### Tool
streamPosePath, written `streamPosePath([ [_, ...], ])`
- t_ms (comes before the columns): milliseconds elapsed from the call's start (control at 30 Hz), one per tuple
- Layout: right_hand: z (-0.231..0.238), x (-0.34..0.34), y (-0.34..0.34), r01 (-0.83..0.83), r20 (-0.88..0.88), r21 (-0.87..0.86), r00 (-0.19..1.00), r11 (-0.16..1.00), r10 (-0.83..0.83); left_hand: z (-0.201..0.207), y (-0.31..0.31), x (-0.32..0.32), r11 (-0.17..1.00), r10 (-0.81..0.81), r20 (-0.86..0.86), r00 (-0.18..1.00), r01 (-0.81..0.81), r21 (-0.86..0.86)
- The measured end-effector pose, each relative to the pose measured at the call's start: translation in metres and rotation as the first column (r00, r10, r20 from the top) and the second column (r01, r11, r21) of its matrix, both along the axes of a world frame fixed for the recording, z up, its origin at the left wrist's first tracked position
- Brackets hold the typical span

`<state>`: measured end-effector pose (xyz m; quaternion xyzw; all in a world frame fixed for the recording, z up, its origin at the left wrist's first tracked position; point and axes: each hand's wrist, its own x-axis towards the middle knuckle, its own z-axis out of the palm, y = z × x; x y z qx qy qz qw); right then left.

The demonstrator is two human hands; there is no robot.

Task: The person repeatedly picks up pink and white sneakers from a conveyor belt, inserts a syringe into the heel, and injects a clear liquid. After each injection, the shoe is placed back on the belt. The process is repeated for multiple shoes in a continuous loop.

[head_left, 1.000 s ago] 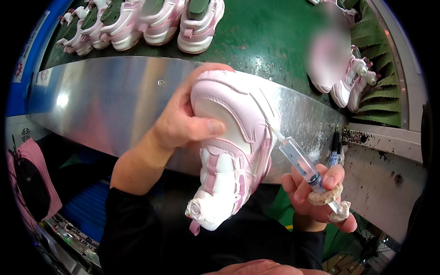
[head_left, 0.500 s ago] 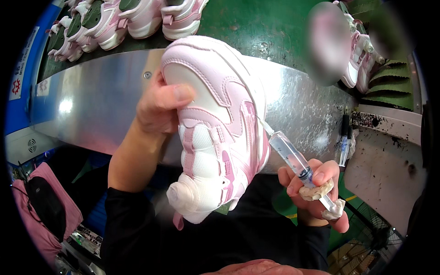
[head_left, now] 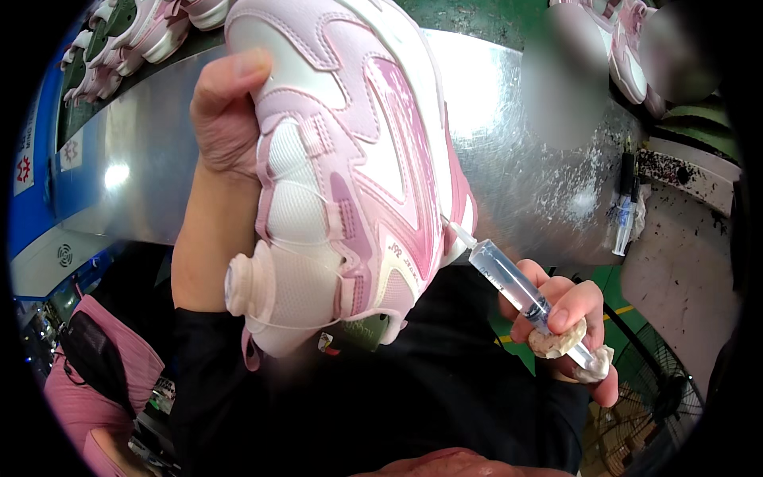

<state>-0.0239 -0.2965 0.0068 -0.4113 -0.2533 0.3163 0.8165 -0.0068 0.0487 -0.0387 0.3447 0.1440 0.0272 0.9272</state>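
The black top (head_left: 366,413) leaves the left forearm (head_left: 203,250) bare.

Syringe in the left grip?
No, the right grip holds the syringe, while the left grip holds the shoe.

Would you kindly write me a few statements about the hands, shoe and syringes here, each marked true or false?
1. The left hand holds the pink-and-white shoe near its toe. True.
2. The clear syringe is in the left hand. False: the right hand holds it.
3. The held syringe's tip points toward the side of the shoe. True.
4. The shoe's toe points to the lower edge of the picture. False: it points to the upper edge.
5. Only one syringe is in view. False: a second syringe lies farther right.
6. A dark fan shows at the lower right. True.
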Motion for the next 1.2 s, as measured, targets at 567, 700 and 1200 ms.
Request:
streamPosePath([
  [567, -0.002, -0.005, -0.011, 0.007, -0.017, -0.035, 1.000, 0.999, -0.008, -0.031, 0.023, 0.019, 0.993, -0.115, 0.292, 0.949, 0.113, 0.024],
  [700, -0.003, -0.007, -0.013, 0.007, -0.017, -0.058, 1.000, 0.998, -0.008, -0.011, -0.003, 0.018, 0.985, -0.154, 0.378, 0.913, 0.171, -0.013],
  [1200, -0.004, -0.006, -0.016, -0.012, -0.044, -0.055, 0.999, 0.998, 0.009, -0.015, 0.003, 0.020, 0.988, -0.120, 0.312, 0.942, 0.144, -0.055],
])
